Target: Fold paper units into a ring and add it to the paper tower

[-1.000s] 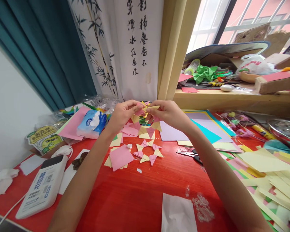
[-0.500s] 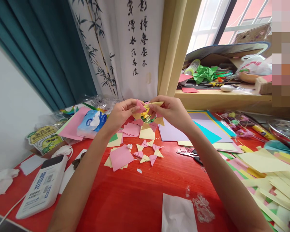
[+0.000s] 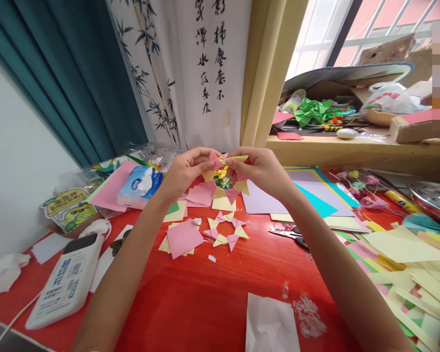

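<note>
Red-topped table (image 3: 212, 293), strewn w/ cut paper: pink square (image 3: 184, 237), small folded units (image 3: 225, 232), scissors (image 3: 291, 234), yellow strips (image 3: 406, 264) at right, tissue pack (image 3: 141, 183) and white power bank (image 3: 68, 281) at left. Behind: teal curtain (image 3: 69, 73), calligraphy scroll (image 3: 205, 63), cluttered window sill (image 3: 351, 151). Left hand (image 3: 185, 171) and right hand (image 3: 261, 168) both pinch a pink-and-yellow folded paper piece (image 3: 223, 171), held in the air above the table's far side, betw. the fingertips. Vs. 1 s earlier: hands and piece sit slightly higher, both pinches unchanged; loose papers unmoved.
</note>
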